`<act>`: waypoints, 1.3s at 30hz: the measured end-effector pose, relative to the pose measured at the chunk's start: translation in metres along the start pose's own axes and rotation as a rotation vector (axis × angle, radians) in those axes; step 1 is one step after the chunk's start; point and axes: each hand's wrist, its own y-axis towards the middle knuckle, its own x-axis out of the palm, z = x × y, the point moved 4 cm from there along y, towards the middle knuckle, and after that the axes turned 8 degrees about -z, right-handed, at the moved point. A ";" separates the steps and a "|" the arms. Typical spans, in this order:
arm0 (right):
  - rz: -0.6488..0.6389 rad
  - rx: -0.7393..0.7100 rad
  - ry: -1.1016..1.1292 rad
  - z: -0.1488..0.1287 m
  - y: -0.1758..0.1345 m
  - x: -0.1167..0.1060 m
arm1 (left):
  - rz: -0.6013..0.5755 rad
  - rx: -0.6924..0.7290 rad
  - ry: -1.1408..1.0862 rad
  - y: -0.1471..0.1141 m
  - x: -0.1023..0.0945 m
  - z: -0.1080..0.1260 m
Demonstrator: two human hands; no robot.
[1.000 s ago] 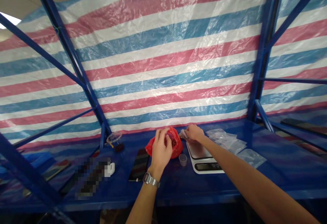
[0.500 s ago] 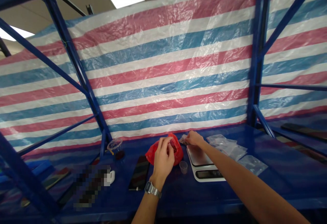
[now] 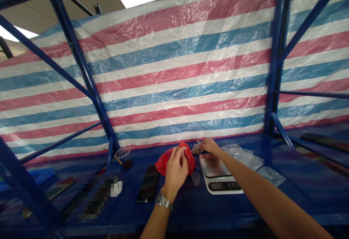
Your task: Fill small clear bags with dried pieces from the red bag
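Phone [image 3: 148, 183], small cup [image 3: 195, 178] and striped tarp [image 3: 174, 79].

1. The left hand [image 3: 176, 170] covers part of the red bag [image 3: 166, 160]; its contents are unreadable
2. The small packet [image 3: 196, 148] pinched by the right hand [image 3: 210, 146] is too small to identify
3. A pixelated patch [image 3: 96, 197] hides something on the table [image 3: 191, 206]

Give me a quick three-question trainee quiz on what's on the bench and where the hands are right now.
1. True or false: the left hand is at the red bag.
2. What does the right hand pinch above the far edge of the scale? A) a small clear packet B) a phone C) a cup
3. What lies flat just left of the red bag?

Key:
1. True; its fingers are at the bag's opening.
2. A, the small clear packet.
3. A dark phone.
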 end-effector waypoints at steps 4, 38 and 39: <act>0.030 -0.063 0.174 0.005 -0.026 -0.026 | -0.034 0.025 -0.111 0.001 0.008 0.004; 0.233 -0.247 0.543 -0.024 -0.172 -0.006 | -0.180 -0.176 -0.319 -0.005 0.048 0.025; 0.246 -0.233 0.550 -0.025 -0.173 -0.005 | -0.186 -0.182 -0.318 -0.003 0.047 0.025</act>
